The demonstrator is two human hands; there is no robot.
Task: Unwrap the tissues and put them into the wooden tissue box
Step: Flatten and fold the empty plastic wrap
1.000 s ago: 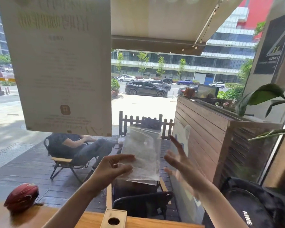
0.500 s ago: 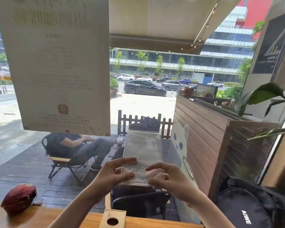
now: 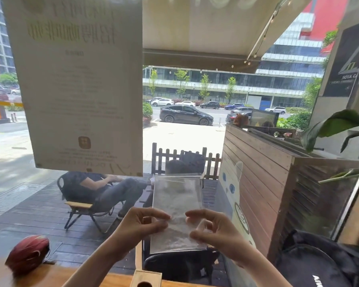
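I hold a flat pack of tissues in clear plastic wrap (image 3: 177, 199) upright in front of the window. My left hand (image 3: 142, 225) pinches its lower left part between thumb and fingers. My right hand (image 3: 211, 228) pinches its lower right part. The two pinches sit close together near the pack's middle. Below, at the frame's bottom edge, the top of the wooden tissue box (image 3: 146, 279) shows, with a round hole, standing on the wooden counter (image 3: 35, 276).
A dark red helmet (image 3: 28, 253) lies on the counter at the left. A black backpack (image 3: 319, 264) sits at the lower right. A large paper notice (image 3: 79, 83) hangs on the window glass ahead. Plant leaves (image 3: 336, 125) reach in from the right.
My right hand, open beside the pack a second ago, has come in and pinched its lower right part. Both hands have lowered the pack slightly.
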